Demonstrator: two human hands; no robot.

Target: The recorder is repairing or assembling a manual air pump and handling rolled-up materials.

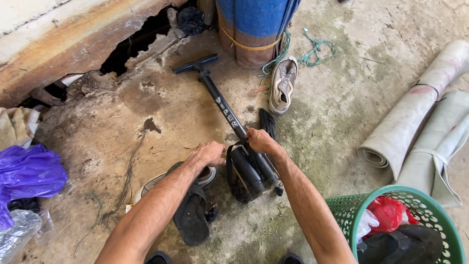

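Head view: right hand clamps the long black metal floor pump (stiff, probably weighty; best gripped mid-barrel); left hand, curled closed, rests beside it.

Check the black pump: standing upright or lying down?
Lying down. The pump lies flat on the concrete floor, T-handle toward the wall, with the right hand gripping its barrel near the base.
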